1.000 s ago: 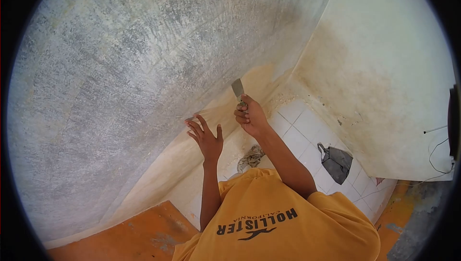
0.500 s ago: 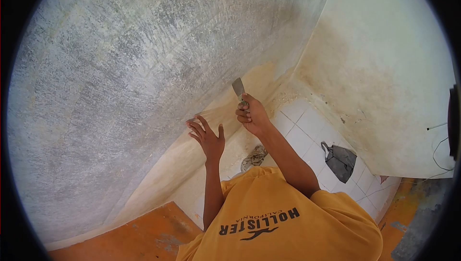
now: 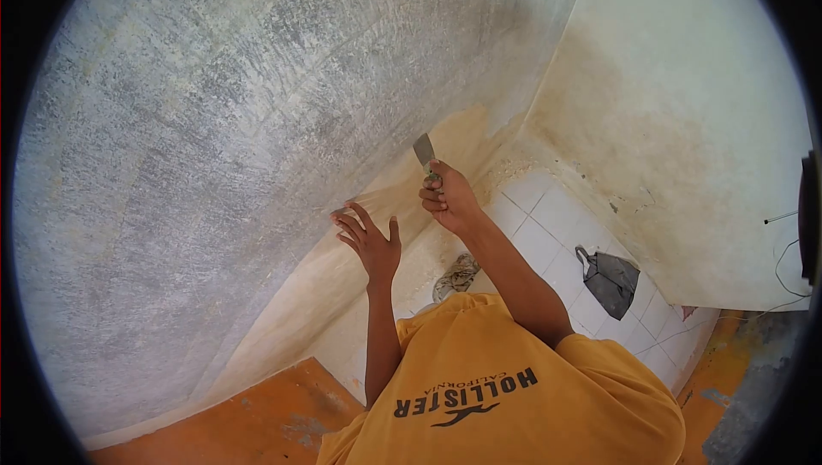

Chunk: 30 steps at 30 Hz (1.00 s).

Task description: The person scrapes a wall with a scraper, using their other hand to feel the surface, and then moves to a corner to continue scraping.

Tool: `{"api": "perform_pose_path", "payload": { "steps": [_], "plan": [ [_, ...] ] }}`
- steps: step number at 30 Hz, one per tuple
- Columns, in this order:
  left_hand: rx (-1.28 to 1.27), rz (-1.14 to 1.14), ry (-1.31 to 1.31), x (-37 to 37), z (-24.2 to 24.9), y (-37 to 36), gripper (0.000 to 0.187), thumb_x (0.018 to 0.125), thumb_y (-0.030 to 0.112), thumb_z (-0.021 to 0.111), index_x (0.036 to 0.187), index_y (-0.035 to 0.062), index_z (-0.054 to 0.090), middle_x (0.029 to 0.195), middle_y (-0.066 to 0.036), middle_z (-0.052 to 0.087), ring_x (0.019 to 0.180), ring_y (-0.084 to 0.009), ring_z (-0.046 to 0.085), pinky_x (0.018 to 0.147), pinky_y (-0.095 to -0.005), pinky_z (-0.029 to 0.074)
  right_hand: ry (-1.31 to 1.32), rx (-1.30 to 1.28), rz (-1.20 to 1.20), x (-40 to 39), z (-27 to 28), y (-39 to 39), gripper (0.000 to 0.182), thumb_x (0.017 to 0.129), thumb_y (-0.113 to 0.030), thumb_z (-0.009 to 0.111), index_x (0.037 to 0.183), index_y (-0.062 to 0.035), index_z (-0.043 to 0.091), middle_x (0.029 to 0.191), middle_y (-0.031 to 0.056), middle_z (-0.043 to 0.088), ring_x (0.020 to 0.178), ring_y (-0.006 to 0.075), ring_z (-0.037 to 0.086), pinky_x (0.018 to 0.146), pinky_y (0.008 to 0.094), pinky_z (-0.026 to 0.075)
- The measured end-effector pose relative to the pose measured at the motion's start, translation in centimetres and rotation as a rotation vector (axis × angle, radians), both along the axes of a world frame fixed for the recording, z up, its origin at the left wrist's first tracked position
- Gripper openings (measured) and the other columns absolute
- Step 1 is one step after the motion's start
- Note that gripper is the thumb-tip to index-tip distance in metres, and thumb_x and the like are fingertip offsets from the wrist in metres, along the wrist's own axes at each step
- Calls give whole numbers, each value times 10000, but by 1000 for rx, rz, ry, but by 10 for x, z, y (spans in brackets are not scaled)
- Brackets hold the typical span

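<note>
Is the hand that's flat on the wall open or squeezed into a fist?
Open. The left hand has its fingers spread apart against the wall, while the right hand is closed around the scraper.

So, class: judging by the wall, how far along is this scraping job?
Done: the wide grey scraped area covers most of the wall. In hand: the right hand holds the scraper at the edge of the tan band; the left hand rests open on the wall. Left: that tan band down to the floor.
</note>
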<state>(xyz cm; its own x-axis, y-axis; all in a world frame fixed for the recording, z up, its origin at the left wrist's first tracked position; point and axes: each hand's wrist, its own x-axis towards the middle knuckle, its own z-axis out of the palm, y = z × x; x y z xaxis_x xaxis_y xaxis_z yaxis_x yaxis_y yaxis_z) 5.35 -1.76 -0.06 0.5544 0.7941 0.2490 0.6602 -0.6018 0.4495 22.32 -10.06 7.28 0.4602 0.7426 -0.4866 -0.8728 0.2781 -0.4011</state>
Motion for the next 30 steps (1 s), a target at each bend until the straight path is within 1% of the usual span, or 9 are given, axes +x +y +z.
{"api": "perform_pose_path", "payload": {
  "steps": [5,8,11,14,17,20,23,26,30],
  "plan": [
    [-9,3,1,3,1,-2,957,948,425,615,1577,2,29,1574,-390,-7,1480,-542,-18,1129,-698,143,16,-2,-18,7,-17,1,155,1024,-203,496,915,-141,405,662,-31,403,481,55,278,380,203,220],
    [-5,-7,8,2,-1,1,958,950,424,612,1575,-3,24,1568,-397,-7,1478,-546,-26,1127,-700,146,-1,9,20,-8,11,-3,160,1017,-203,507,910,-141,407,662,-33,404,479,55,279,379,204,220],
    [-16,-3,9,0,0,-3,959,949,423,613,1574,-4,24,1565,-401,-4,1476,-549,-33,1123,-702,154,3,-9,-35,0,-12,2,159,1015,-199,509,909,-140,405,659,-30,400,477,54,281,378,204,219],
    [-9,1,16,3,1,-1,961,948,419,617,1573,-4,23,1565,-401,-2,1476,-548,-36,1120,-703,164,35,17,6,-1,-4,-2,92,1015,-177,476,941,-135,440,709,1,376,482,75,269,387,226,207],
    [-18,2,16,2,-2,-1,962,946,413,621,1573,-4,23,1565,-400,-1,1477,-547,-37,1117,-705,171,13,-6,-52,-5,-11,7,102,1016,-181,473,930,-139,437,708,1,376,479,75,268,388,227,207],
    [-22,-2,7,2,1,-3,960,946,407,623,1575,0,24,1568,-396,-4,1478,-544,-38,1118,-705,171,41,8,-23,4,-12,1,149,1014,-194,503,930,-134,395,673,-21,400,480,61,286,377,207,220],
    [-14,-11,-2,3,0,2,958,947,403,624,1576,5,21,1572,-391,-12,1479,-541,-41,1120,-704,168,28,21,13,-8,8,-2,130,1012,-183,495,947,-133,394,682,-19,397,484,66,283,375,214,222],
    [-31,-7,4,0,0,-2,959,947,401,624,1576,5,17,1573,-390,-20,1479,-540,-47,1119,-706,165,24,-43,-74,1,-13,7,85,1008,-171,480,936,-139,446,691,-8,362,481,73,276,387,228,199],
    [-17,-20,1,1,-3,1,962,948,404,620,1574,1,10,1572,-393,-29,1479,-539,-63,1117,-710,161,-5,-26,-27,-8,-5,3,71,1014,-173,475,956,-138,455,681,-14,362,475,70,276,385,230,197]
  ]
}}
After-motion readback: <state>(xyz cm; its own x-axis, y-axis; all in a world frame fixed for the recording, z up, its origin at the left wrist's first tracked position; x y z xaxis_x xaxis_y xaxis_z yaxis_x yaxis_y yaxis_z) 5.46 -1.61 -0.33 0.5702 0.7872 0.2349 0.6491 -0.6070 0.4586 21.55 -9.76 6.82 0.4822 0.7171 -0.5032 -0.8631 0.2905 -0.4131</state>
